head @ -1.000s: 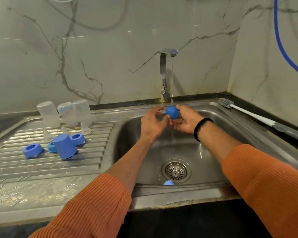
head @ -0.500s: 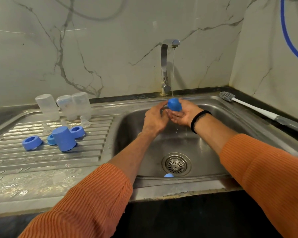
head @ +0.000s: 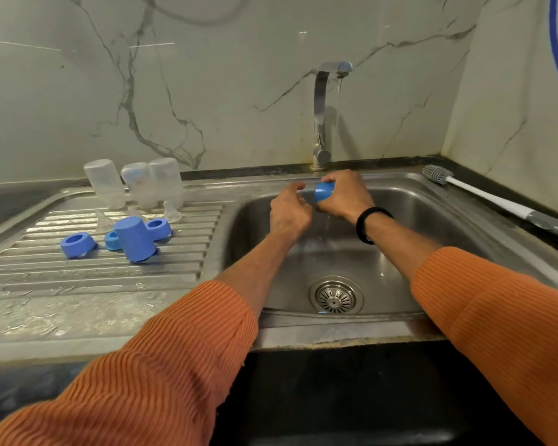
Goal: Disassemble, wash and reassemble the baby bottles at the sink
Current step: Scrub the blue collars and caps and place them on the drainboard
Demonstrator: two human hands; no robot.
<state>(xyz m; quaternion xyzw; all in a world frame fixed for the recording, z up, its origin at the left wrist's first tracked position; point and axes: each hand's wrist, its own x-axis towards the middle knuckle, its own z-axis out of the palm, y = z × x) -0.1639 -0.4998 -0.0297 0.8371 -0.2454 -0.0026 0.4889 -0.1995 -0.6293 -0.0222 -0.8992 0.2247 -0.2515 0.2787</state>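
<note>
Gripping the blue cap (head: 323, 191) from above now, the right hand (head: 345, 196) has rolled over; the left hand (head: 289, 209) is hovering beside it, loosely curled.

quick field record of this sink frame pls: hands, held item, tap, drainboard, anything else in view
right hand: grips a round blue plastic bottle cap under the tap stream
left hand: beside the cap, fingers loosely curled; contact unclear
chrome tap: running
steel sink basin: small blue piece at the near edge, mostly hidden
drainboard: three clear plastic bottle bodies inverted, three blue plastic collar rings, one blue plastic cap, clear silicone teats
grey-headed bottle brush with white handle: lying on the counter right of the basin
</note>
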